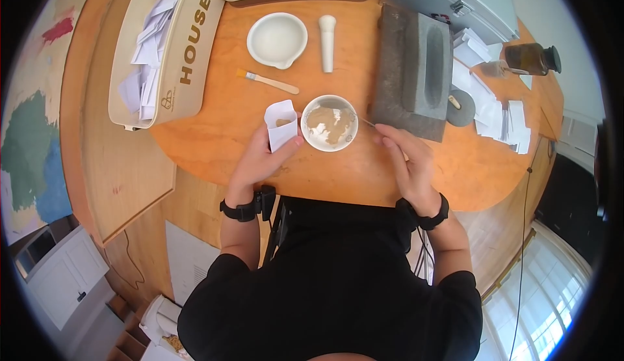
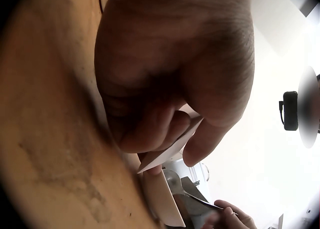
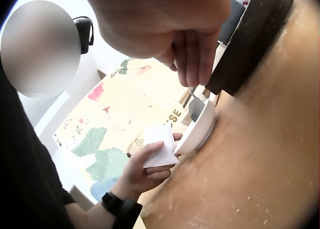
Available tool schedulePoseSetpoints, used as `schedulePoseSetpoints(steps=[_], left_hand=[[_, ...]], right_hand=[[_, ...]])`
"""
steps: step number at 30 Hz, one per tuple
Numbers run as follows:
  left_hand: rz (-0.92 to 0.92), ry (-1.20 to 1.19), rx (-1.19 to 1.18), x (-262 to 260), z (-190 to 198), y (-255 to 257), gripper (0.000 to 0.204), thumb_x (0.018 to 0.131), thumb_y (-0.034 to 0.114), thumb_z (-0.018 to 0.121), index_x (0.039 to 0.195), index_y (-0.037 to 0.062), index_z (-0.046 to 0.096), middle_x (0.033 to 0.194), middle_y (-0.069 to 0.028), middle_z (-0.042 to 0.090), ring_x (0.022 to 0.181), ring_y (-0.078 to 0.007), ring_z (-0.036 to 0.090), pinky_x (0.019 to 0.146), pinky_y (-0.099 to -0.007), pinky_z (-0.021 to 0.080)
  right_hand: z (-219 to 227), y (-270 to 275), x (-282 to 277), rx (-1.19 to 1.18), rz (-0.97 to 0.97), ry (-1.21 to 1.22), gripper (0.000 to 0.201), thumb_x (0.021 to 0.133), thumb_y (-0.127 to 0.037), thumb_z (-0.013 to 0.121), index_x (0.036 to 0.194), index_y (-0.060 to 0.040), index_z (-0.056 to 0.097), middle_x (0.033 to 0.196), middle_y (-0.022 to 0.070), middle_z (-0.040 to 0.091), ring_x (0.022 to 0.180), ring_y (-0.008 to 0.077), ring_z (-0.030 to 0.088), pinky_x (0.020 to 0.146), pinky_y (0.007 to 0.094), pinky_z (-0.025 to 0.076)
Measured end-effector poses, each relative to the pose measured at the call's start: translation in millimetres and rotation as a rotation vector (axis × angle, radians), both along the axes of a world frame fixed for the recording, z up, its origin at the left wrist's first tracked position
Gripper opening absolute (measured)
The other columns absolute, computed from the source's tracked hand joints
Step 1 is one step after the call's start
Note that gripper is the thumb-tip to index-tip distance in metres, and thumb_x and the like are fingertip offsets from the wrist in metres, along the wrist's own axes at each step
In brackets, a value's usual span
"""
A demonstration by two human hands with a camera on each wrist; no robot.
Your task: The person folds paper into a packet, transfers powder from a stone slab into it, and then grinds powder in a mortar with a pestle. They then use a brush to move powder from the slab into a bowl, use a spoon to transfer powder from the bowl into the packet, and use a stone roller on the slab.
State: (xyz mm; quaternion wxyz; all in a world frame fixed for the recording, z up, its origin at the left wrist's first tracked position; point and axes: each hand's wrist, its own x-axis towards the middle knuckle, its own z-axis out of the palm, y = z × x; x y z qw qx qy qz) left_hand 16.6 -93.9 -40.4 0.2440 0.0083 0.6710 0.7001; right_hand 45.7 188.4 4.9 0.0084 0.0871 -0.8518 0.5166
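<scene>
My left hand (image 1: 259, 157) holds a small white paper packet (image 1: 281, 134) between thumb and fingers, just left of a white bowl (image 1: 330, 149). A patch of brown powder (image 1: 283, 122) shows at the packet's open top. Inside the bowl, light brown powder (image 1: 337, 130) covers much of the white bottom. From the right, my right hand (image 1: 411, 166) pinches the thin handle of a metal spoon (image 2: 174, 182). The spoon's head (image 3: 196, 108) is at the bowl's rim in the right wrist view. My left fingers (image 3: 159, 173) are close beside the bowl.
Beyond the bowl lie a flat brush (image 1: 276, 84), a white mortar (image 1: 277, 15) and its pestle (image 1: 327, 43). A dark stone block (image 1: 396, 75) stands right, near paper packets (image 1: 484, 104) and a brown jar (image 1: 526, 59). A HOUSE bin (image 1: 195, 49) of white papers stands left.
</scene>
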Motion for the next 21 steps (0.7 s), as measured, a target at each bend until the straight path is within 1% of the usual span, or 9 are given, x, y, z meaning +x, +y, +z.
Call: schedulePoseSetpoints(steps=[4,7,10,13,16,19,21], left_hand=[[-0.012,0.014,-0.023,-0.6,-0.5,-1.8,0.040,0.091,0.013,0.068,0.128,0.0019,0.054,0.107,-0.0012,0.062,0.099,-0.0096,0.057,0.087,-0.0282,0.047],[-0.011,0.001,-0.024,0.9,1.3,-1.2,0.041,0.091,0.013,0.068,0.128,0.0019,0.054,0.110,-0.0020,0.062,0.101,-0.0101,0.057,0.088,-0.0285,0.047],[-0.011,-0.001,-0.013,1.1,0.3,1.3,0.043,0.091,0.014,0.068,0.129,0.0016,0.053,0.113,-0.0026,0.062,0.103,-0.0106,0.057,0.089,-0.0288,0.047],[-0.021,0.003,-0.046,0.0,0.6,-0.7,0.044,0.092,0.014,0.068,0.130,0.0015,0.053,0.114,-0.0027,0.062,0.104,-0.0109,0.057,0.089,-0.0290,0.047],[-0.016,0.006,-0.047,0.5,2.4,1.5,0.044,0.092,0.014,0.069,0.130,0.0016,0.052,0.114,-0.0026,0.062,0.104,-0.0110,0.057,0.089,-0.0291,0.047],[-0.006,0.017,-0.030,0.2,1.1,2.5,0.044,0.091,0.015,0.069,0.131,0.0018,0.052,0.114,-0.0026,0.062,0.104,-0.0109,0.057,0.089,-0.0291,0.047],[-0.010,0.009,-0.039,0.7,-0.7,0.2,0.044,0.091,0.015,0.069,0.130,0.0018,0.052,0.114,-0.0027,0.062,0.104,-0.0108,0.057,0.089,-0.0290,0.047]], right_hand=[[-2.3,-3.6,-1.5,-0.008,0.075,0.062,0.020,0.091,0.004,0.058,0.109,0.0050,0.066,0.085,0.0175,0.067,0.077,0.0295,0.066,0.071,0.0330,0.051],[-4.2,-2.0,0.1,-0.028,0.055,0.078,0.020,0.091,0.003,0.058,0.109,0.0046,0.066,0.083,0.0175,0.066,0.073,0.0293,0.064,0.068,0.0338,0.050],[3.8,-7.7,-4.9,-0.030,0.069,0.013,0.020,0.091,0.003,0.058,0.109,0.0041,0.066,0.084,0.0175,0.066,0.073,0.0294,0.064,0.067,0.0345,0.050],[-0.7,-5.0,-3.6,-0.042,0.128,0.035,0.020,0.091,0.004,0.058,0.109,0.0037,0.066,0.084,0.0175,0.066,0.073,0.0297,0.064,0.067,0.0344,0.050],[2.1,-6.3,-3.9,-0.045,0.060,0.006,0.019,0.091,0.003,0.057,0.108,0.0041,0.066,0.083,0.0173,0.066,0.072,0.0299,0.063,0.067,0.0344,0.050],[-3.1,-5.8,-6.8,-0.031,0.111,0.067,0.019,0.091,0.003,0.057,0.108,0.0046,0.066,0.083,0.0173,0.067,0.073,0.0302,0.065,0.068,0.0339,0.050],[-0.7,-1.6,-5.7,-0.041,0.101,0.053,0.018,0.091,0.003,0.057,0.107,0.0049,0.066,0.083,0.0173,0.067,0.075,0.0304,0.066,0.069,0.0337,0.051]])
